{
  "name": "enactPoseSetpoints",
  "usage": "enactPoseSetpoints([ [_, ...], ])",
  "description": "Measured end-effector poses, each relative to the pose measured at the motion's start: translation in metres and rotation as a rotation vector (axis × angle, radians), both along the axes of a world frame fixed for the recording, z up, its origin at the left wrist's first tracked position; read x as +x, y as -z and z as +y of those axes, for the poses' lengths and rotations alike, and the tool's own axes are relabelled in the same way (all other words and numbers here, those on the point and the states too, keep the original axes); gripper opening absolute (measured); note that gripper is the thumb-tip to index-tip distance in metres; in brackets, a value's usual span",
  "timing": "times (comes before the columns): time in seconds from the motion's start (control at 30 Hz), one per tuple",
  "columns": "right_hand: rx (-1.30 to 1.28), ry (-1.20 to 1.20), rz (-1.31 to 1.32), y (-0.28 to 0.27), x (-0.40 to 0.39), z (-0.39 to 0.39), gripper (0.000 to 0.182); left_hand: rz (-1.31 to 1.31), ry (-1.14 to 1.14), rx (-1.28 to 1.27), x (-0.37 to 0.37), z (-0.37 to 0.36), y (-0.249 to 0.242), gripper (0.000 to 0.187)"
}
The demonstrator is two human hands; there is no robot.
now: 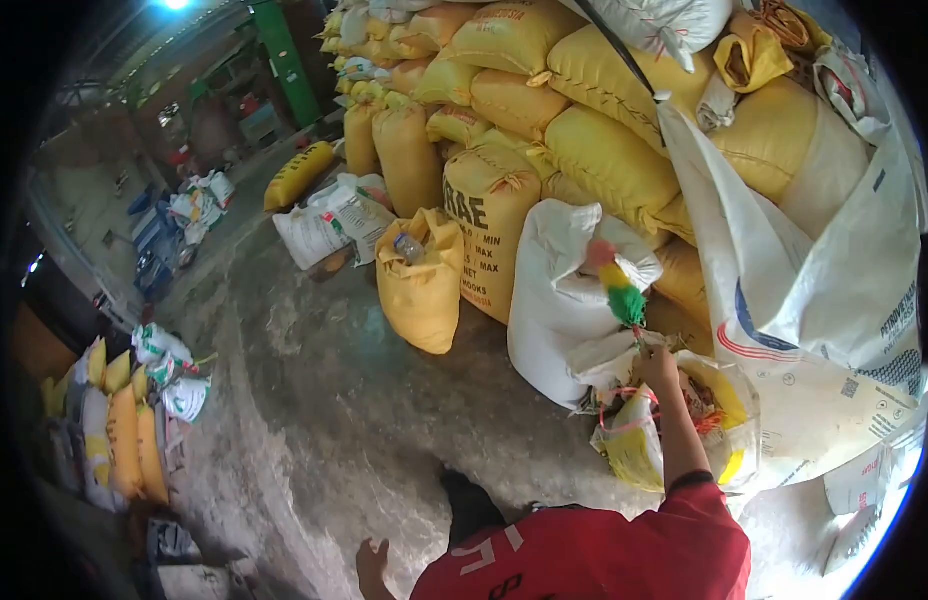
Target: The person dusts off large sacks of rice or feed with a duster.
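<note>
My right hand is closed around the handle of a duster with a fluffy pink, yellow and green head. The duster's head points up and away, in front of a white sack with a crumpled top. Below my right forearm stands an open yellow and white bag with scraps and reddish strings in it. My left hand hangs low beside my body, fingers apart and slightly curled, holding nothing. The floor lies beneath it.
Yellow sacks are piled high along the right. A rolled-open yellow sack holds a plastic bottle. White plastic sheeting hangs at right. More sacks stand at left, and a green post rises behind.
</note>
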State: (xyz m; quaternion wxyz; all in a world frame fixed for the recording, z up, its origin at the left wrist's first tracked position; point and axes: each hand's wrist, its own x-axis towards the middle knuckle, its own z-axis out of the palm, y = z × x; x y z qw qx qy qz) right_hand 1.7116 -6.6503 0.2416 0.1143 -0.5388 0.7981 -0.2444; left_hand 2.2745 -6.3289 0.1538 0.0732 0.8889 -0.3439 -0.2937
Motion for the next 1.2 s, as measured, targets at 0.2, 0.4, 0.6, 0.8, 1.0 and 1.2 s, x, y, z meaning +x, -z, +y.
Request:
enactPoseSetpoints([
  [0.2, -0.201, 0.231, -0.166, 0.005, 0.072, -0.07, 0.027, 0.216, 0.468, 0.521, 0.15, -0.149, 0.132, 0.076],
  [0.4, -0.343, 0.279, -0.188, -0.021, 0.165, -0.156, 0.025, 0.175, 0.393, 0.026, 0.19, -0.398, -0.028, 0.061],
  [0.6, -0.14, 0.093, -0.019, -0.052, 0.209, -0.228, 0.021, 0.095, 0.51, -0.112, 0.212, -0.543, -0.074, 0.062],
  [0.8, -0.058, 0.11, -0.317, 0.019, 0.224, -0.39, 0.024, 0.297, 0.72, 0.198, 0.216, -0.592, 0.004, 0.057],
  [1.0, 0.079, 0.075, -0.715, 0.15, 0.34, -0.549, 0.034, 0.308, 0.531, 0.46, 0.285, -0.619, 0.05, 0.059],
  [1.2, 0.756, -0.618, 0.157, 0.088, 0.38, -0.562, 0.032, 0.281, 0.315, 0.35, 0.314, -0.726, 0.054, 0.057],
])
